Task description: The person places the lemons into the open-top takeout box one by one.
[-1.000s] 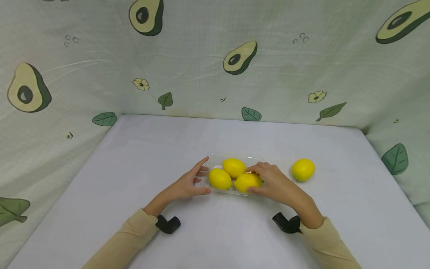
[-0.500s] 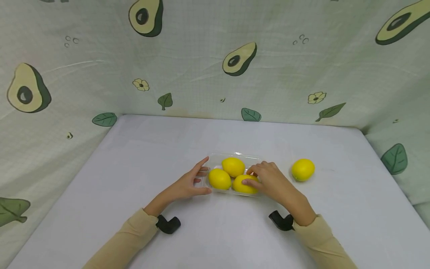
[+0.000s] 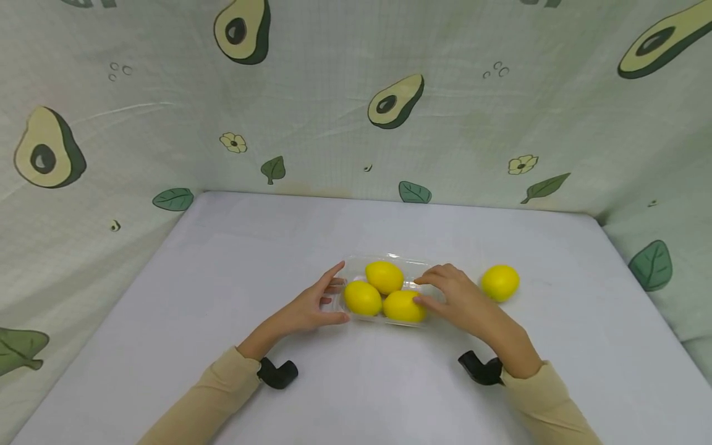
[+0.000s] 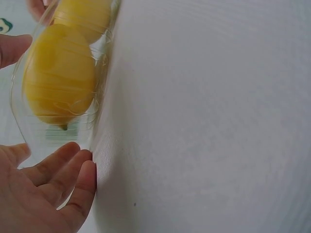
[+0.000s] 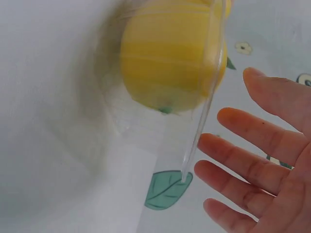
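A clear plastic tray holds three lemons: a left one, a back one and a front right one. My left hand spans the tray's left end, thumb by the front corner and index finger by the back one. In the left wrist view its relaxed fingers lie against the end wall. Over the tray's right end hovers my right hand, its thumb tip close to the front right lemon. Spread fingers with nothing in them appear in the right wrist view.
Another lemon lies on the white table, right of the tray and behind my right hand. An avocado-print cloth hangs around the back and sides. Black wrist pieces stick out from both sleeves.
My right hand first shifts the front right lemon slightly left in the tray, then lets it go and draws back a little to the right. My left hand keeps its place.
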The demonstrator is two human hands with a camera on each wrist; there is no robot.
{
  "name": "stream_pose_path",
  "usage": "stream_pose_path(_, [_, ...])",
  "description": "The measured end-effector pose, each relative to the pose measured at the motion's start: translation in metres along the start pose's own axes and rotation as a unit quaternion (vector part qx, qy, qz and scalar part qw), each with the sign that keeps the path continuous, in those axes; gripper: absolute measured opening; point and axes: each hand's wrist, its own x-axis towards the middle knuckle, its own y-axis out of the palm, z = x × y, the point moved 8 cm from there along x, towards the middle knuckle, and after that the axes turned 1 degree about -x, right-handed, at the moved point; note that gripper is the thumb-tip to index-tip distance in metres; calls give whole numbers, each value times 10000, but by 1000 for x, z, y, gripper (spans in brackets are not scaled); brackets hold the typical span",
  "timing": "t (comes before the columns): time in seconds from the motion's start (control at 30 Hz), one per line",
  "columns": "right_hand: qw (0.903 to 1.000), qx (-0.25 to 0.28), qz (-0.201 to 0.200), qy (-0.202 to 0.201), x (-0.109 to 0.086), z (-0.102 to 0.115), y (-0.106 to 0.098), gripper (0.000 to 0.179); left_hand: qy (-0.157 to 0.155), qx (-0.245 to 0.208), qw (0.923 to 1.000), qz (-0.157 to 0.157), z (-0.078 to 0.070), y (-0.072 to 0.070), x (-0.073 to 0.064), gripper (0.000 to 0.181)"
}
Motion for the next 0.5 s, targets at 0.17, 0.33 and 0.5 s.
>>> stream_pose_path(0.17, [9993,272,-183,185,-7,-13,-16,35,-13,38,10000,-12,0,-1,-1,97])
stream_pose_path(0.33, [9982,396,-326,304,-14,-27,-29,38,-44,31,10000,-2,1,0,0,97])
stream_pose_path(0.5, [9966,450,-457,509,-21,-41,-41,45,-12,30,10000,6,2,0,0,96])
